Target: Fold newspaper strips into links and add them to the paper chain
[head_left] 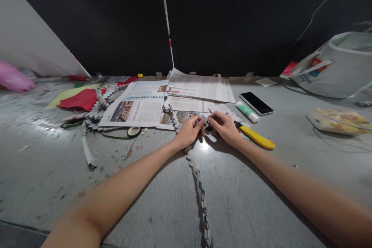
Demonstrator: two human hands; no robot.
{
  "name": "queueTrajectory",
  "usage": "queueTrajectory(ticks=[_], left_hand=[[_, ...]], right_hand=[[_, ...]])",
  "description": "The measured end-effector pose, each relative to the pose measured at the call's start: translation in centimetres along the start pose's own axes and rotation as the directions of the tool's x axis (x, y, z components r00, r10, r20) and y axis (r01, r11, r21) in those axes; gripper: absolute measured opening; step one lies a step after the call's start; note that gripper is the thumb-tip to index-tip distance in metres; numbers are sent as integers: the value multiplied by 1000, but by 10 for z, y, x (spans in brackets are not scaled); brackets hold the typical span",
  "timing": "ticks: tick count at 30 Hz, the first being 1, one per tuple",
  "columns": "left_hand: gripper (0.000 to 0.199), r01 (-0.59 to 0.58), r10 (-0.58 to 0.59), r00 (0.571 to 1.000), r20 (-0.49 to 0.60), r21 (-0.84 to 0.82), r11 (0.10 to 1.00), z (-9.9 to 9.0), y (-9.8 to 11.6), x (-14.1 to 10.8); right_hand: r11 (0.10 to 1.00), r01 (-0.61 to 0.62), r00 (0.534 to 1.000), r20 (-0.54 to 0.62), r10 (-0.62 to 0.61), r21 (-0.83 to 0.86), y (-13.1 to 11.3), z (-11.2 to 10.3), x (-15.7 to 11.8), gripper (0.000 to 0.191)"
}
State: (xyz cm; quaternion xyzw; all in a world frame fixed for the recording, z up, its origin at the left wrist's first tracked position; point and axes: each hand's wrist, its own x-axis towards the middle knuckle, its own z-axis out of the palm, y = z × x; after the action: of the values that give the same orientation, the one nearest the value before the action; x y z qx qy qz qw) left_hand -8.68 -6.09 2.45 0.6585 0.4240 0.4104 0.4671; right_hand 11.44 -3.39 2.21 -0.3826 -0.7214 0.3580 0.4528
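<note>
My left hand (188, 128) and my right hand (225, 126) meet over the middle of the table, fingertips nearly touching. Both pinch a small strip of whitish folded paper (206, 118); most of it is hidden by the fingers. From beneath my left hand a zigzag chain of folded paper links (202, 192) runs down the table towards me. Whether the strip is joined to that chain is hidden. A yellow-handled tool (258, 138) lies just right of my right hand, its front end partly covered. Behind my hands are printed paper pieces (186, 117).
Newspaper sheets (139, 104) and a stack of printed pages (200, 85) lie behind. At right are a glue stick (247, 111), a phone (256, 103), a plastic packet (338, 121) and a white bag (337, 66). Leftward: a tape roll (138, 134), red paper (80, 100), a folded-paper pile (100, 106).
</note>
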Motion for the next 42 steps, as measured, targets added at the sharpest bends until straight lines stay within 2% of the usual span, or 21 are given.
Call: queueTrajectory(ticks=[11, 17, 22, 26, 29, 34, 37, 42], left_hand=[[47, 20, -19, 1000, -13, 35, 999, 1, -1, 0], [48, 12, -11, 1000, 8, -26, 1000, 2, -2, 0], [41, 51, -49, 999, 23, -110, 993, 4, -2, 1], [35, 100, -94, 994, 48, -135, 986, 3, -2, 2], [30, 118, -112, 993, 45, -147, 982, 2, -3, 3], [29, 112, -109, 994, 23, -173, 979, 1, -3, 4], [32, 100, -100, 995, 14, -159, 982, 0, -3, 3], [33, 93, -106, 989, -101, -124, 988, -1, -7, 4]], right_hand=[[1000, -5, 999, -35, 5, -18, -1, 3, 1, 26], [1000, 3, 1000, -15, -2, 25, 2, 5, 0, 26], [999, 7, 995, -98, -11, -32, 4, 7, 0, 32], [992, 68, 989, -126, -82, -110, 2, 8, -2, 30], [982, 132, 984, -103, -147, -138, -2, 7, -3, 29], [963, 242, 970, 32, -240, -117, -5, 5, -3, 31], [980, 179, 984, 22, -178, -90, 0, 6, -3, 26], [998, 61, 996, 58, -61, -2, 6, 7, -1, 27]])
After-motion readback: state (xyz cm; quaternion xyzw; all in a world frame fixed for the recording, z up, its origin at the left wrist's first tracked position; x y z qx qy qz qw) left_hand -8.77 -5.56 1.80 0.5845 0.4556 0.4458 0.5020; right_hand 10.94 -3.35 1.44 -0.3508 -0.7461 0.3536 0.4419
